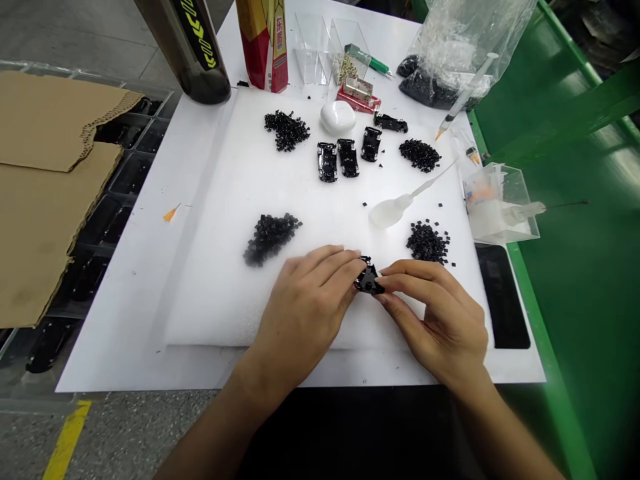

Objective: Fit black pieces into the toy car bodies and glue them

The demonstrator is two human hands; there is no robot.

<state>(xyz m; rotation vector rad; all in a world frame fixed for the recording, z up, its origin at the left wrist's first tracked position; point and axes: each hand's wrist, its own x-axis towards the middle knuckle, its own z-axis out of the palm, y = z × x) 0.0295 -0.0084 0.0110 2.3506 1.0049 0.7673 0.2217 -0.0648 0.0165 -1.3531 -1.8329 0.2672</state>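
Note:
Between my two hands, over the front of a white foam pad, is a small glossy black toy car body. My left hand grips it from the left, fingers closed over its edge. From the right, the thumb and fingertips of my right hand pinch its near right corner, and whatever small part they may press there is hidden. Several similar black car bodies lie further back on the pad. Just beyond my right hand is a pile of tiny black square pieces.
More small black pieces form piles at left, back left and back right. A dropper, a white rounded lump and a syringe lie behind. A clear box, dark phone-like slab and bottle stand around.

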